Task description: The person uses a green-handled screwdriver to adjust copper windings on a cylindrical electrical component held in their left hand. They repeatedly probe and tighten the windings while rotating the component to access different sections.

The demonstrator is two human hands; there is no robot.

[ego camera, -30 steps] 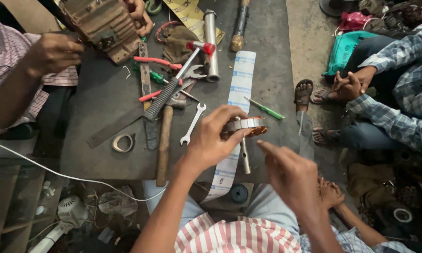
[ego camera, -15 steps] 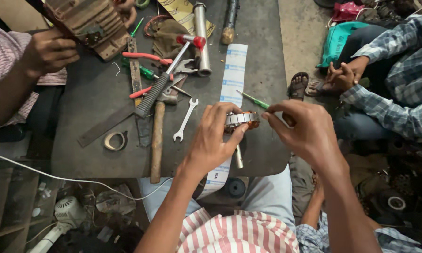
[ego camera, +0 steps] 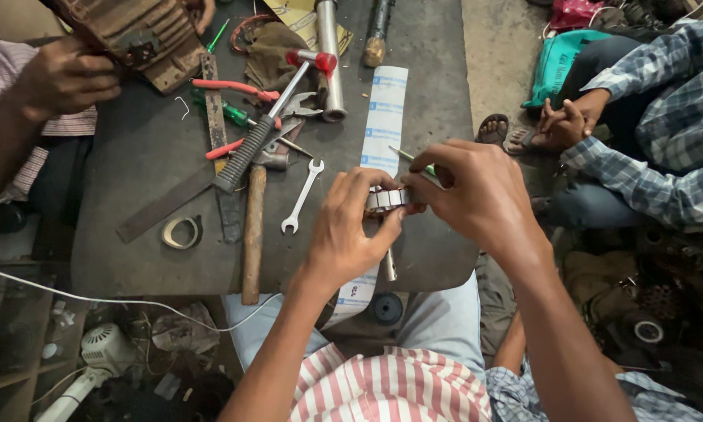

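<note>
Metal ring (ego camera: 386,200) now pinched by both: left hand (ego camera: 351,227), right hand (ego camera: 476,191) fingers newly closed on it.

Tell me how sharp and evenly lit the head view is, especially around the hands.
Head view: soft, even light with no harsh shadows; the left hand, right hand and the ribbed metal ring between them look fairly sharp; mild glare on the steel tube; the bottom corners fall dark, hiding detail; wide-angle lens stretches the edges; the spanner stays crisp.
</note>
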